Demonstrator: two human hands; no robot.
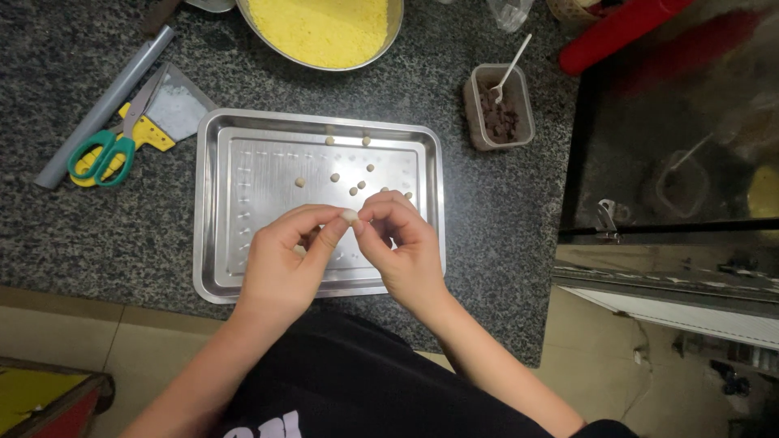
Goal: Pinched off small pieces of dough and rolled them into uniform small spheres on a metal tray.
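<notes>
The counter (503,211) is speckled granite — black flecked with grey. At centre frame the tray (223,203) is silver, dotted with pale tan balls (334,177). The bowl (324,28) at top centre holds bright yellow meal. At upper left the scissors (101,154) have green handles, over a yellow scraper (150,134) and a grey tube (105,105). Upper right — a red cylinder (621,32) and a clear tub (497,109) of dark brown bits.

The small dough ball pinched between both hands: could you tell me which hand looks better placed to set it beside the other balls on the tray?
Probably the right hand: it lies nearest the loose balls on the tray, sharing the dough ball with the left hand.
</notes>
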